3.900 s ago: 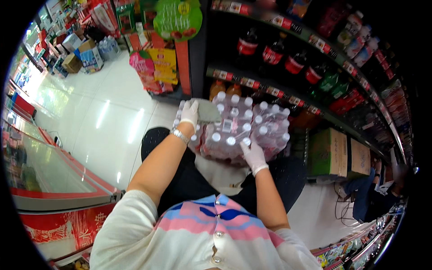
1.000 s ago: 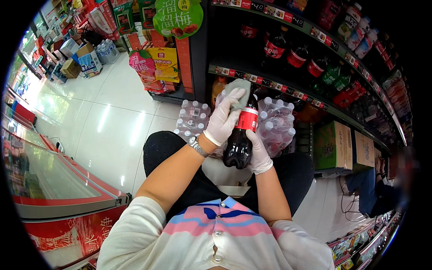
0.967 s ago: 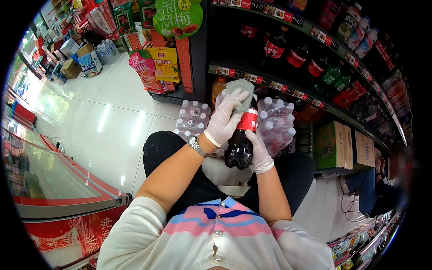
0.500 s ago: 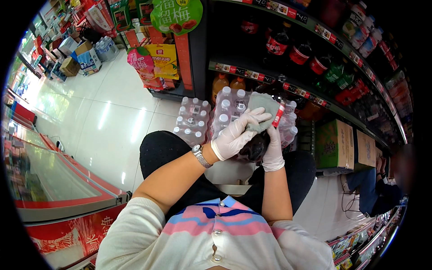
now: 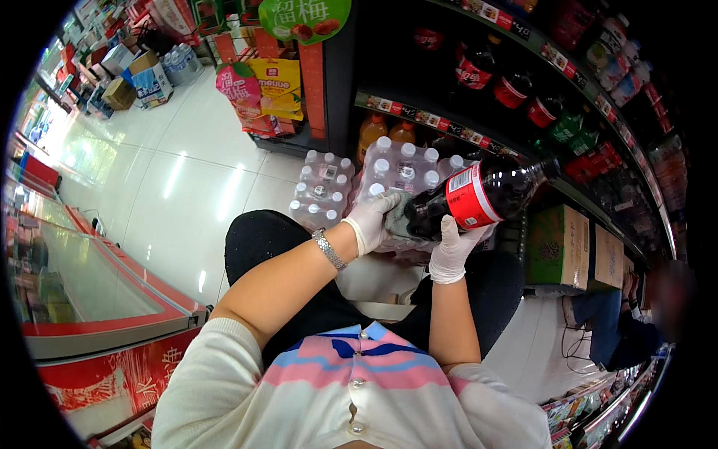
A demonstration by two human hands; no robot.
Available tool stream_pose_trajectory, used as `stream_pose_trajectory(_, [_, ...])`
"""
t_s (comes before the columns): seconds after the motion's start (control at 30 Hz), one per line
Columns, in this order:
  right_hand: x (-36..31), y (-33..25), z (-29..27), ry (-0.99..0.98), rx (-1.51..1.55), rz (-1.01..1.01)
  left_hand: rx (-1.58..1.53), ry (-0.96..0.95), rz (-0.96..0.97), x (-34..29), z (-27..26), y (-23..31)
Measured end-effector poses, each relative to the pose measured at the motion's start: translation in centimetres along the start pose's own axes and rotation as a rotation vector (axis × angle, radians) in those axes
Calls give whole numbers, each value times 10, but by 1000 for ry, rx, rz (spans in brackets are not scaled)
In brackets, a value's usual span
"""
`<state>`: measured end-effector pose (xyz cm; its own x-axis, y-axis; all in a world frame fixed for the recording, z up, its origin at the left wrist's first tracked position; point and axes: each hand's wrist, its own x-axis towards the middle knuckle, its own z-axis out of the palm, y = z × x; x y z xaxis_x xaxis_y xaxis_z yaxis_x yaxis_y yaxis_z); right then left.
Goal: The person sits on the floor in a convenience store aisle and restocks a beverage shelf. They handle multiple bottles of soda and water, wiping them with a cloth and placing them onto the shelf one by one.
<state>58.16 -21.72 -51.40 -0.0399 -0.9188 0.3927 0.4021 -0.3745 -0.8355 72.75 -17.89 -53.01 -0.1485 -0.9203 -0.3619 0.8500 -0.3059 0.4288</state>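
A large cola bottle [image 5: 513, 188] with dark liquid and a red label lies tilted on its side in front of me, its neck pointing to the upper right. My right hand [image 5: 450, 258], in a white glove, grips it from below at the label, thumb on the near side. At the other end, my gloved left hand [image 5: 368, 223] is closed on a grey cloth [image 5: 398, 217] pressed to the bottle's base. Its fingertips are partly hidden by the cloth. Behind both hands stand a shrink-wrapped pack of white-capped bottles [image 5: 381, 166] and a lower pack [image 5: 323, 183] to its left.
Shelves [image 5: 419, 114] with dark soda bottles [image 5: 511, 90] rise ahead and to the right. Cardboard cartons [image 5: 557, 247] stand at right, with another person's leg [image 5: 604, 322] beyond. Hanging snack bags [image 5: 278, 86] are at upper left; a red-edged glass-topped cabinet [image 5: 97, 277] is at left.
The bottle has swung from end-on to sideways, its label now showing. My left hand and the cloth have moved left and down to its base; my right hand now grips the label.
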Motion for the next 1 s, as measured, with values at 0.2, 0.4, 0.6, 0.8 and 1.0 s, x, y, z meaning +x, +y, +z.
stream_pose_trajectory(0.2, [-4, 16, 4, -195, -30, 81, -61, 116, 25, -8, 2, 13])
stream_pose_trajectory(0.4, [12, -7, 25, -373, 146, 297, -16, 163, 216, 2, -31, 28])
stream_pose_trajectory(0.6, [24, -18, 46, -582, -198, 236, -29, 228, 304, -2, -58, 43])
stream_pose_trajectory(0.8, [34, -43, 90, -659, -212, 119, 64, 344, 438, -14, -85, 74])
stream_pose_trajectory(1.0, [38, -19, 100, -693, -280, 287, 153, 506, 501, -11, -119, 82])
